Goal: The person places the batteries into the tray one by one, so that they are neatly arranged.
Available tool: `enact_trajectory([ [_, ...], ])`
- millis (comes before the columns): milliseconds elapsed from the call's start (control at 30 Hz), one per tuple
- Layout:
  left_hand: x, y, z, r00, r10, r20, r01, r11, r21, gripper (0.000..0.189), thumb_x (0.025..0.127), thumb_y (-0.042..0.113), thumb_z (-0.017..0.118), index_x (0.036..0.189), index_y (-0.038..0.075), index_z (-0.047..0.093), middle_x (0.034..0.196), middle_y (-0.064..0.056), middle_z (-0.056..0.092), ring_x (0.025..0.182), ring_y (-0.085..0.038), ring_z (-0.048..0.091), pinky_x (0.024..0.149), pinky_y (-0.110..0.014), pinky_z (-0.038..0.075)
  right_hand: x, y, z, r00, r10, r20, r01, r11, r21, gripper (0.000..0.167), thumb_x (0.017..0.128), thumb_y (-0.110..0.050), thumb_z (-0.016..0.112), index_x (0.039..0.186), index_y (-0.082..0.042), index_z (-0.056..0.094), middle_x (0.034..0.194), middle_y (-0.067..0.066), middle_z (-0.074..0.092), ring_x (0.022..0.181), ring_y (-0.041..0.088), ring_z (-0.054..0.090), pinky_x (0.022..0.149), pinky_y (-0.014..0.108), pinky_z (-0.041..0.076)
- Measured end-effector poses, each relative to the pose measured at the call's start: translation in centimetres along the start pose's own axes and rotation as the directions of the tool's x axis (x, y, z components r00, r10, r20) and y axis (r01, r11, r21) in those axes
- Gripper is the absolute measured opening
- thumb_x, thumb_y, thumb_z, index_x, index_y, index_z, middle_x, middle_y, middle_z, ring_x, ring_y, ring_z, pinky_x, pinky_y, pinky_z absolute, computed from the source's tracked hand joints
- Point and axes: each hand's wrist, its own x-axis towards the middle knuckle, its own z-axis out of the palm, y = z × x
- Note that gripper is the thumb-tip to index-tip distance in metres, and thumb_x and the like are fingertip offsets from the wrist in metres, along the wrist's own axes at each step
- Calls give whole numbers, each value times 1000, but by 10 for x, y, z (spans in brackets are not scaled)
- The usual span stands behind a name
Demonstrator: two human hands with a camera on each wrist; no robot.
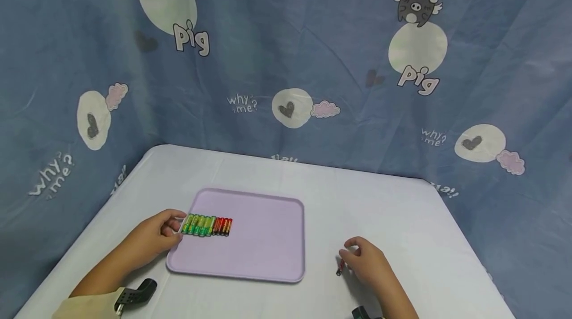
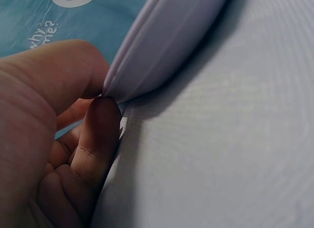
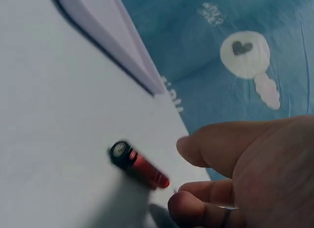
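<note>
A pale purple tray [image 1: 268, 244] lies on the table, with a row of green batteries [image 1: 197, 225] and red-and-black batteries [image 1: 222, 226] side by side at its left. At the tray's left edge, my left hand [image 1: 161, 232] pinches the rim [image 2: 147, 56] between thumb and fingers. One loose red-and-black battery [image 3: 144, 169] is on the table right of the tray. My right hand [image 1: 368, 261] is just by it. In the right wrist view, thumb and fingers are parted, with the fingertips close to the battery's red end and nothing between them.
A white cloth covers the table [image 1: 357, 199]. Behind and beside it hangs a blue curtain [image 1: 250, 50] printed with pigs, hearts and words. Black wrist straps [image 1: 136, 295] show at the lower edge of the head view.
</note>
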Motion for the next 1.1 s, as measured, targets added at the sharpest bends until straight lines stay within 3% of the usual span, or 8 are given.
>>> enact_trajectory([
  [300, -2, 0, 1, 1000, 6, -13, -6, 1000, 12, 55, 89, 11, 77, 138, -1, 57, 105, -5, 59, 84, -7, 54, 70, -24, 48, -3, 5, 4, 1000, -10, 2, 10, 1000, -25, 44, 91, -38, 79, 124, -11, 67, 86, 0, 64, 73, 18, 57, 60, 34, 45],
  [467, 1, 1, 0, 999, 29, -21, -29, 1000, 9, 54, 88, 9, 76, 137, -1, 57, 105, -6, 59, 84, -7, 54, 70, -23, 48, -2, 4, 6, 1000, -7, -11, 7, 1000, -28, 32, 91, -31, 79, 114, -11, 69, 82, 1, 61, 71, 18, 55, 59, 34, 44],
  [600, 0, 2, 0, 1000, 24, -7, -24, 1000, -7, 54, 89, 8, 76, 138, -2, 56, 105, -7, 59, 84, -7, 54, 70, -24, 48, -3, -1, 10, 1000, -14, -17, 14, 1000, -20, 15, 92, -25, 76, 97, -12, 68, 77, 1, 61, 69, 18, 56, 60, 34, 45],
  [700, -1, 2, -1, 1000, 21, -3, -21, 1000, -9, 54, 89, 9, 75, 138, -2, 56, 105, -7, 59, 84, -7, 54, 70, -23, 48, -3, -4, 12, 999, -12, -33, 11, 1000, -24, 12, 92, -20, 74, 87, -13, 66, 74, 1, 61, 67, 18, 56, 59, 33, 46],
  [900, 0, 3, 0, 1000, 19, -8, -20, 1000, -13, 54, 89, 8, 75, 138, -3, 56, 105, -7, 59, 84, -7, 53, 69, -23, 48, -5, -7, 13, 998, -28, -53, 26, 998, -51, 9, 90, -13, 71, 84, -12, 64, 75, 1, 60, 68, 18, 55, 57, 33, 45],
  [1100, 0, 3, -1, 1000, 21, -13, -21, 1000, 8, 54, 89, 9, 76, 138, -2, 56, 105, -6, 59, 84, -7, 53, 69, -23, 47, -8, -9, 13, 998, 18, -57, -21, 999, -50, 7, 89, -15, 66, 82, -14, 63, 72, 2, 60, 65, 19, 54, 55, 34, 43],
])
